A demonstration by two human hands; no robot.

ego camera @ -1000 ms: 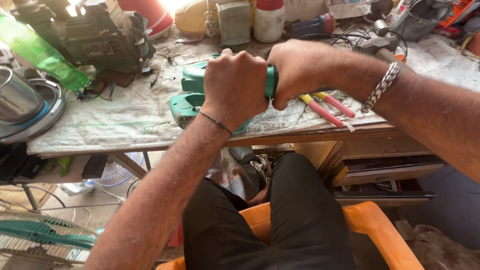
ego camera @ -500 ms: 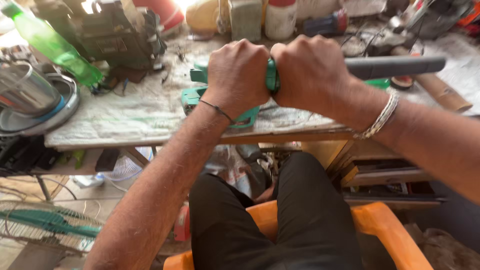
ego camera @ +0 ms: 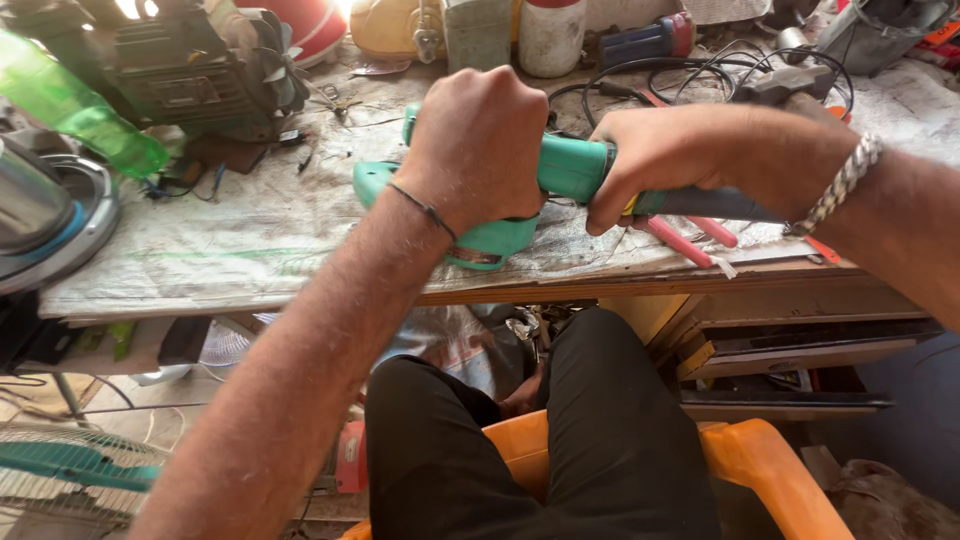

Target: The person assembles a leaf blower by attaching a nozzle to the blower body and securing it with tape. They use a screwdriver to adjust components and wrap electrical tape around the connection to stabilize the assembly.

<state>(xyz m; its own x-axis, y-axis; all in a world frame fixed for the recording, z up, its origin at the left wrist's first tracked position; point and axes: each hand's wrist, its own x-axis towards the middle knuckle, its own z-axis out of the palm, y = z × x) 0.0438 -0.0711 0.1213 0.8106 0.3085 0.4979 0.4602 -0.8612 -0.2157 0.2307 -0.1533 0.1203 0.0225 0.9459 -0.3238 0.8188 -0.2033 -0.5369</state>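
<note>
Cluttered workbench [ego camera: 250, 240], hands gripping green power tool [ego camera: 570, 165]

Your left hand [ego camera: 480, 150] balled in tight fist, knuckles up, wrist bent slightly, thin dark cord around wrist. Left forearm runs from near left up to centre. Your right hand [ego camera: 655, 160] just right of it, fingers curled under, thumb side facing left, closed in firm grip. Right forearm enters from far right, braided metal bracelet on wrist. Hands close together, not touching.
</note>
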